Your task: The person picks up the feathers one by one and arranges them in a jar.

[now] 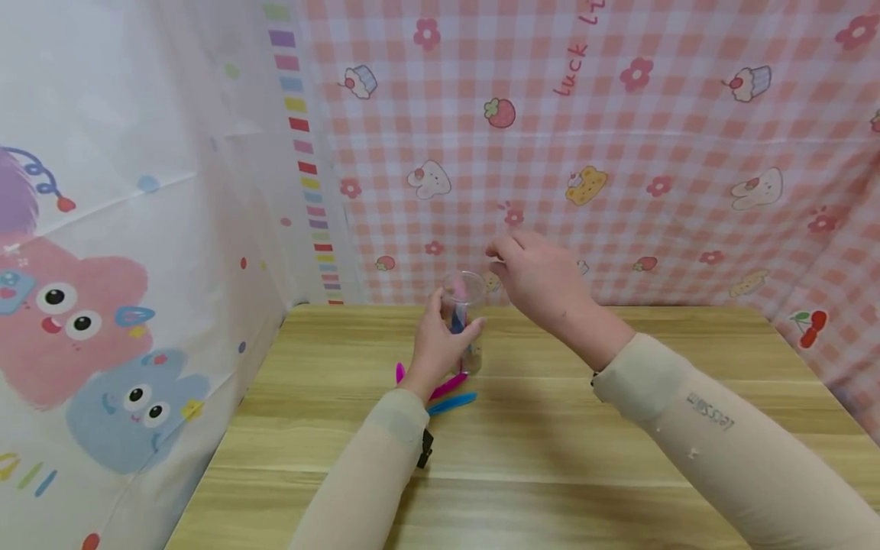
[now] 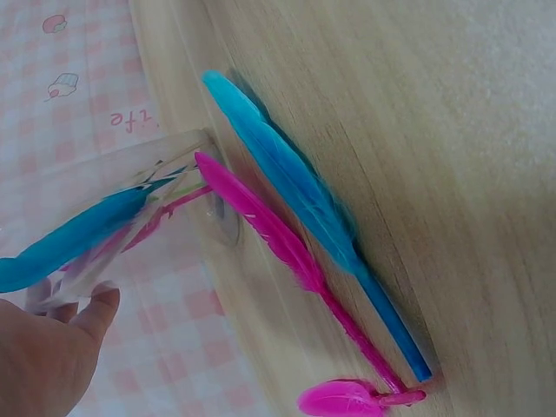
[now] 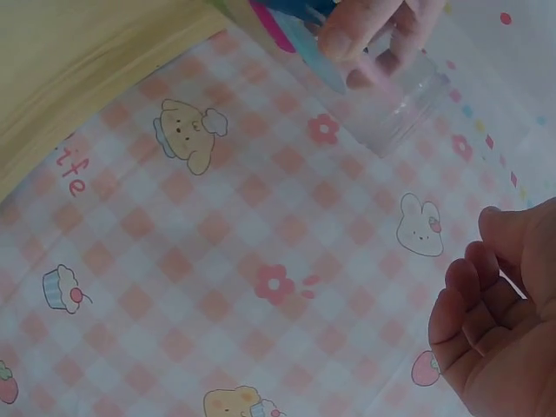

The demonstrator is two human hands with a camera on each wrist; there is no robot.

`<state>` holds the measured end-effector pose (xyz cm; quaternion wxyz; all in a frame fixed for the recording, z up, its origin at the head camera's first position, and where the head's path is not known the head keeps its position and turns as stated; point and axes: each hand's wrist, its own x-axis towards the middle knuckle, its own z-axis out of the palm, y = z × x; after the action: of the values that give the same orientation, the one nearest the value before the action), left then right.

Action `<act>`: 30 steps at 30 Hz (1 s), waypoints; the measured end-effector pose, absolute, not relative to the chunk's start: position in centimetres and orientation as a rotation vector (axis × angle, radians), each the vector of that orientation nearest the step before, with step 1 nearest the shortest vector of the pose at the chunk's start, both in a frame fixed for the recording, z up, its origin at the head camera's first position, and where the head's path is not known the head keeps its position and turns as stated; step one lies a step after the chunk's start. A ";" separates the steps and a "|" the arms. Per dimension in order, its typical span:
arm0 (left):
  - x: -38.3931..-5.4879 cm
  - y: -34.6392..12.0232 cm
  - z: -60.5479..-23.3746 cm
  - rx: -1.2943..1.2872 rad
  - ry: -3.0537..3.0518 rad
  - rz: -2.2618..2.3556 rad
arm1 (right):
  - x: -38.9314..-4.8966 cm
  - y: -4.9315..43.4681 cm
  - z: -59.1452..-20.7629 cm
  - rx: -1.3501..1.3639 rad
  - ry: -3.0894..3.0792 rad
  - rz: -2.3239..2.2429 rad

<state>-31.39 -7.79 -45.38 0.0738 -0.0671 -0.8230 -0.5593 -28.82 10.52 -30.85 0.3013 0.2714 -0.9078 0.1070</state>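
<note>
My left hand [image 1: 438, 344] grips a tall clear plastic cup [image 1: 474, 357] standing near the table's far edge. Inside the cup are a blue feather [image 2: 78, 236] and pinkish ones, seen through its wall. To the right of the cup's rim and above it, my right hand [image 1: 543, 286] hovers with loosely curled fingers and nothing between them; the right wrist view shows its palm bare. Beside the cup and partly behind the left wrist lie a blue feather pen [image 2: 300, 191], a magenta feather [image 2: 269, 230] and another magenta feather [image 2: 340, 398].
A wood-grain table [image 1: 584, 473] carries everything. Behind it hangs a pink checked cloth [image 1: 605, 122] with cartoon prints, and a white cartoon sheet [image 1: 186, 267] hangs on the left.
</note>
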 end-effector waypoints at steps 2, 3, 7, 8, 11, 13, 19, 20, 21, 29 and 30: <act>-31.4 -7.8 -45.4 -0.208 -2.462 -1.680 | -28.7 10.6 -31.0 0.713 -2.441 0.291; -31.4 -7.8 -45.4 -0.210 -2.456 -1.681 | -28.7 10.7 -31.1 0.710 -2.456 0.296; -31.4 -7.7 -45.3 -0.221 -2.441 -1.683 | -28.6 11.0 -31.5 0.687 -2.552 0.303; -31.4 -7.7 -45.3 -0.220 -2.443 -1.680 | -28.5 11.2 -31.8 0.681 -2.578 0.305; -31.4 -7.6 -45.4 -0.218 -2.442 -1.677 | -28.4 11.5 -32.8 0.691 -2.606 0.283; -31.3 -7.5 -45.4 -0.214 -2.442 -1.678 | -28.3 11.6 -33.8 0.721 -2.584 0.253; -31.3 -7.4 -45.3 -0.245 -2.457 -1.647 | -27.2 12.0 -37.9 0.852 -2.703 0.242; -31.3 -7.4 -45.3 -0.240 -2.465 -1.641 | -27.0 12.1 -38.8 0.879 -2.753 0.256; -31.2 -7.5 -45.3 -0.236 -2.468 -1.646 | -26.8 12.1 -39.7 0.907 -2.794 0.262; -31.1 -7.6 -45.3 -0.167 -2.480 -1.681 | -26.2 10.5 -46.2 0.888 -3.038 0.488; -31.1 -7.6 -45.3 -0.167 -2.483 -1.680 | -26.3 10.2 -46.6 0.849 -3.071 0.547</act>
<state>-31.13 -7.58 -45.27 0.0697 -0.0556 -0.8249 -0.5582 -26.29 10.22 -46.56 -0.0456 0.2625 -0.9489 0.1691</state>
